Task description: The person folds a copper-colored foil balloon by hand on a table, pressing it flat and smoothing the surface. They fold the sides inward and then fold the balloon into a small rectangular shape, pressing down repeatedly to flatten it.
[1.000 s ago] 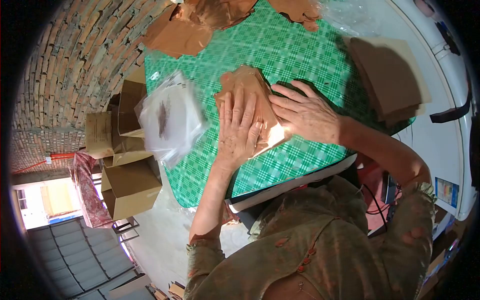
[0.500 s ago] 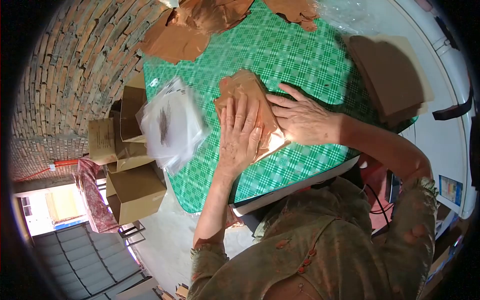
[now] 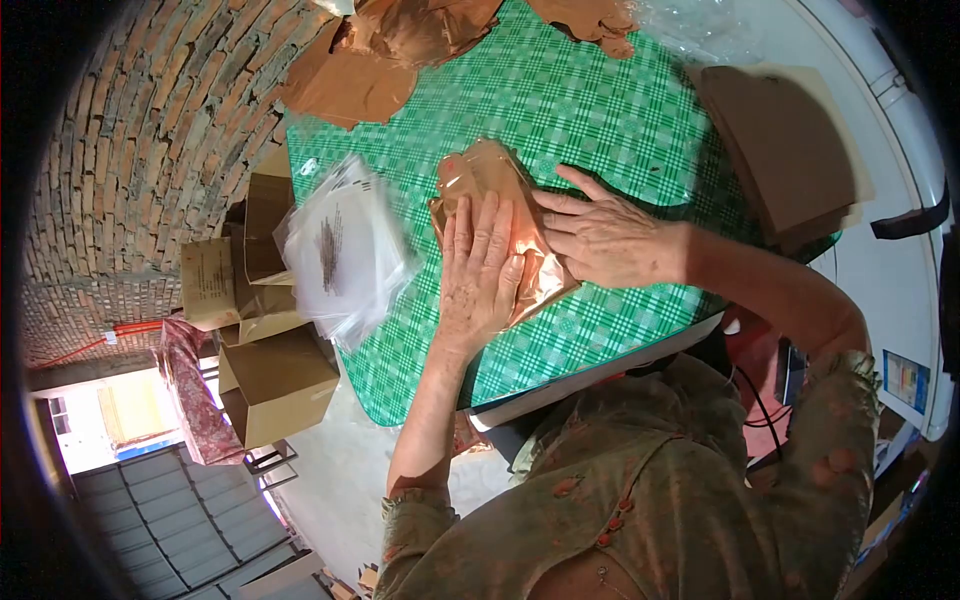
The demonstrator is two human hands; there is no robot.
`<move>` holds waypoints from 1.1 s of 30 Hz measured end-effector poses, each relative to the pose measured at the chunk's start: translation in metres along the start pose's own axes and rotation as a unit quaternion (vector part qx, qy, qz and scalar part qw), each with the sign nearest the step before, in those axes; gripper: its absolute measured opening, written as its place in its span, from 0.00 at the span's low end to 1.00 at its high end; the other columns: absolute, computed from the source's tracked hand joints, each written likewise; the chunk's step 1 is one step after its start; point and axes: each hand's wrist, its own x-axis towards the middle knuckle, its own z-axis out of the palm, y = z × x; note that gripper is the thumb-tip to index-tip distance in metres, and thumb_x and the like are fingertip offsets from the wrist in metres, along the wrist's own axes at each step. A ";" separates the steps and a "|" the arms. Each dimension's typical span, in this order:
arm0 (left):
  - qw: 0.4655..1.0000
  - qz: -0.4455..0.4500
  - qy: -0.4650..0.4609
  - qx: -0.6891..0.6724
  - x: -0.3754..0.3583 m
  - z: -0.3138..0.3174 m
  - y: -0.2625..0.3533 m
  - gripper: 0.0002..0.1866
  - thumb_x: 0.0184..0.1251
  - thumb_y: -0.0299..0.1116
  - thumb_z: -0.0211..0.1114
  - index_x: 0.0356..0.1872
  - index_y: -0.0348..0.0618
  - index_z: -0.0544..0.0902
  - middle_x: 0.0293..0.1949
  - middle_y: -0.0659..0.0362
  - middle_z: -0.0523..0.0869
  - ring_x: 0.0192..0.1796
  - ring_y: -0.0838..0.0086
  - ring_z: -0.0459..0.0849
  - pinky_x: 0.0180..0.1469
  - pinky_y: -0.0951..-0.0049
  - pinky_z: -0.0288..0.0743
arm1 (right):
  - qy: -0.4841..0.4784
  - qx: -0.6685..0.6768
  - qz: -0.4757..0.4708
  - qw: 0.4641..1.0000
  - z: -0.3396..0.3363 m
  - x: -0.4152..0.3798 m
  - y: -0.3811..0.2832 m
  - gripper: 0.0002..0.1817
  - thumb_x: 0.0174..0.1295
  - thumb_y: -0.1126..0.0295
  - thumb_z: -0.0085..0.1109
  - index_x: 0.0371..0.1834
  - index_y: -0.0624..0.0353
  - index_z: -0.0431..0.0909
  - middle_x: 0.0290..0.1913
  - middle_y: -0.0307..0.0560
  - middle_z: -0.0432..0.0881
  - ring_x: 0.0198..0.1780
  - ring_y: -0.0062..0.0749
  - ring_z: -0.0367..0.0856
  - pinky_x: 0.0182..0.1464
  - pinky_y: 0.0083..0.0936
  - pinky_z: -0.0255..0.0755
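Observation:
A shiny copper-brown packet [image 3: 490, 172], which looks like folded material in a clear plastic bag, lies on the green checked tablecloth [image 3: 560, 100]. My left hand [image 3: 478, 270] rests flat on top of it, fingers stretched toward its far end. Along the packet's right edge lies my right hand [image 3: 615, 237], palm down with the fingers spread; its fingertips touch the side. Neither hand grips anything. Left of them is a stack of clear plastic bags [image 3: 350, 250] with dark printing.
Brown sheets of thin material [image 3: 350, 85] lie at the table's far edge. Flat cardboard pieces [image 3: 780, 140] are stacked at the right, near crumpled clear plastic [image 3: 700, 30]. Open cardboard boxes [image 3: 280, 390] stand beyond the left edge, by a brick wall [image 3: 130, 150].
Both hands stay almost where they were on the packet. The left hand's fingers have shifted very slightly, and light on the plastic has changed. The whole view has moved a little.

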 end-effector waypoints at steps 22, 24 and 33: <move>1.000 0.002 0.008 -0.003 0.000 0.004 -0.003 0.35 0.91 0.51 0.44 0.87 0.40 0.61 0.88 0.48 0.59 0.90 0.42 0.50 0.89 0.40 0.43 | 0.096 0.004 0.000 0.995 -0.012 -0.005 0.007 0.14 0.69 0.69 0.60 0.54 0.56 0.88 0.60 0.40 0.84 0.75 0.43 0.71 0.82 0.51 0.57; 1.000 0.006 0.007 0.002 0.001 0.003 -0.003 0.35 0.90 0.50 0.45 0.87 0.40 0.62 0.89 0.48 0.58 0.90 0.41 0.50 0.89 0.40 0.44 | 0.082 0.002 0.004 0.997 -0.013 -0.005 0.006 0.14 0.69 0.69 0.60 0.54 0.56 0.88 0.60 0.39 0.84 0.75 0.43 0.71 0.82 0.51 0.57; 1.000 -0.005 -0.003 0.028 0.001 0.001 0.002 0.33 0.90 0.53 0.43 0.88 0.52 0.63 0.89 0.51 0.57 0.90 0.44 0.50 0.89 0.42 0.43 | 0.073 0.020 0.019 0.997 -0.018 -0.005 0.004 0.15 0.70 0.67 0.61 0.56 0.56 0.86 0.60 0.39 0.83 0.76 0.45 0.69 0.82 0.52 0.56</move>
